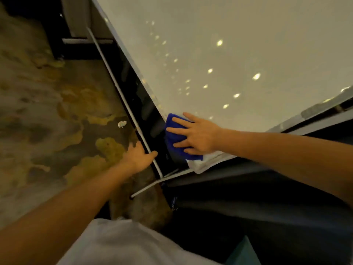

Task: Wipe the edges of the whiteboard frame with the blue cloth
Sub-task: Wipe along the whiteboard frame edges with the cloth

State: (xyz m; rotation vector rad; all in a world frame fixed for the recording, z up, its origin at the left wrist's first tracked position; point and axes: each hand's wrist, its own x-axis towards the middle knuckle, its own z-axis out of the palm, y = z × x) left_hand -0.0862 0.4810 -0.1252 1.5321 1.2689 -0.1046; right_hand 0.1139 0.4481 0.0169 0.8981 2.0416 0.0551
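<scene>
1. No readable writing, brand or label anywhere in view; the whiteboard (229,64) surface shows only small bright light reflections.
2. One whiteboard, filling the upper right of the frame, tilted in the wide-angle view; its frame edge (133,60) runs diagonally from top centre down to the corner at centre frame.
3. One blue cloth (174,138), at centre frame, right at the lower-left corner of the board, lying over the frame edge.
4. Right hand (198,134): flat, fingers spread, pressed down on top of the blue cloth. Not gripping, just palm and fingers on it.
5. A white piece of cloth or paper (204,162) pokes out just below the blue cloth, under the right wrist; cannot tell which.
6. Left hand (138,156): lower centre-left, fingers curled around a thin white rod (118,88) that runs parallel to the board's edge.
7. Two bare forearms, well apart, one from the lower left, one from the right.
8. One small white scrap (122,123) on the mottled brown-yellow floor (38,111), left of centre.
9. White shirt (124,243) at bottom centre.
</scene>
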